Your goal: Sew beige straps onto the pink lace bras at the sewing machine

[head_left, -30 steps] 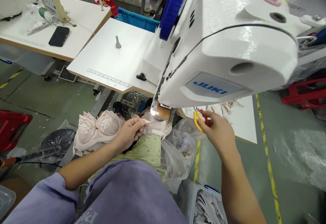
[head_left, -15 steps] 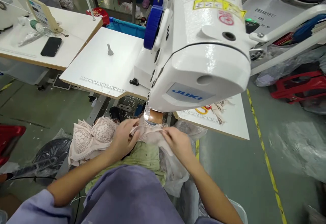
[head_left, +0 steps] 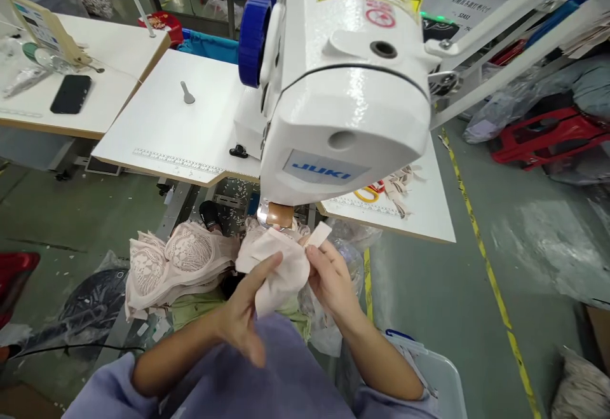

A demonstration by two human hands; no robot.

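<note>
A pale pink fabric piece is held up just below the white sewing machine. My right hand pinches its right edge, with a short strap end sticking up above the fingers. My left hand rests against the underside of the fabric, its fingers stretched and partly spread. A pile of pink lace bras lies to the left of my hands. Yellow-handled scissors lie on the white table under the machine's head.
A second table at the left carries a black phone and a control panel. Plastic bags and a white bin sit by my knees. Red stools stand at the right, and a yellow floor line runs past.
The scissors left my right hand and now lie on the table. Both hands came together on the pink fabric and lifted it up from under the machine; my left fingers opened out.
</note>
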